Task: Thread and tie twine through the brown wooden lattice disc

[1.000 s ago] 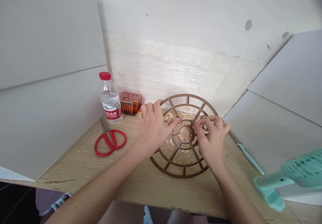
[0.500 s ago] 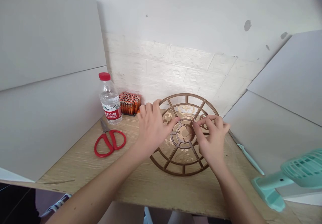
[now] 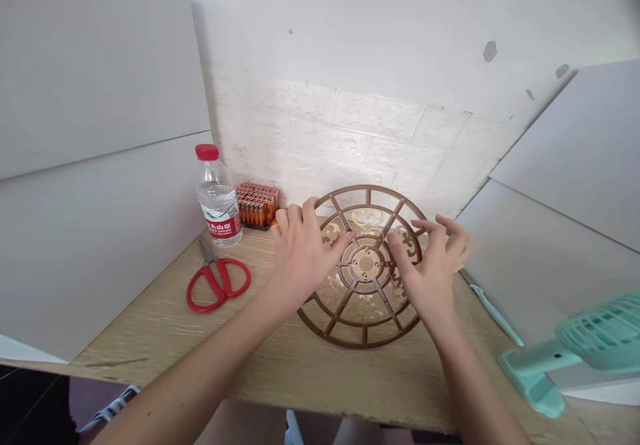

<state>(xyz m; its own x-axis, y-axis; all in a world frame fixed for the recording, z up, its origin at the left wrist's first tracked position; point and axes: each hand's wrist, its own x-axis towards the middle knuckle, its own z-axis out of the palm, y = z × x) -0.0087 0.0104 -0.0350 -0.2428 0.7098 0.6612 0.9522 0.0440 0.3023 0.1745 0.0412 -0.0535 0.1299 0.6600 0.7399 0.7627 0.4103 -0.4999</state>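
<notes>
A round bronze-coloured frame with spokes, a hub and gold scrollwork is tilted up above the wooden table, its upper part toward the wall. My left hand grips its left side, fingers at the rim and thumb reaching inward near the hub. By that thumb, a thin reddish wire loops over the upper hub and runs down its right side. My right hand is over the frame's right side with fingers spread. Its thumb is close to the wire; whether they touch I cannot tell.
Red-handled scissors lie on the left of the table. Behind them stand a water bottle and a block of orange batteries. A mint-green fan is at the right, beside a thin mint-green tool. White panels flank both sides.
My right hand has opened from a pinch near the hub and moved slightly right, fingers spreading. My left hand and the frame have stayed nearly in place.
</notes>
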